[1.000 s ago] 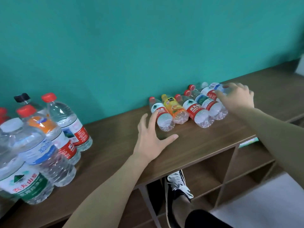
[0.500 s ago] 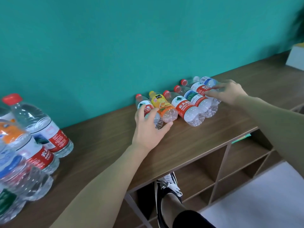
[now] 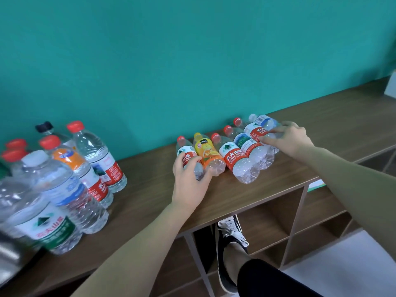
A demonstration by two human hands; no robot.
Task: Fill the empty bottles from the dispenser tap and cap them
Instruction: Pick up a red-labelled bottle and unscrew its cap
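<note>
Several empty capped bottles lie side by side on the wooden shelf top (image 3: 246,196) by the teal wall. My left hand (image 3: 189,181) grips the leftmost one, a red-capped water bottle (image 3: 185,150). Beside it lie a yellow juice bottle (image 3: 206,152), then a red-labelled bottle (image 3: 234,156) and more. My right hand (image 3: 288,139) curls its fingers over the far-right bottles, touching the red-labelled bottle (image 3: 255,130) and the blue-labelled bottle (image 3: 264,121). Whether it holds one of them is unclear.
Several filled capped bottles (image 3: 64,179) stand in a cluster at the left of the shelf top. Open cubby shelves (image 3: 272,221) sit below. My leg and shoe (image 3: 231,239) are beneath the edge. A blurred metal object (image 3: 8,258) shows at bottom left.
My left hand went from resting flat on the wood to gripping the leftmost lying bottle. My right hand stayed on the far-right bottles. The view swung back left, showing the standing bottles again.
</note>
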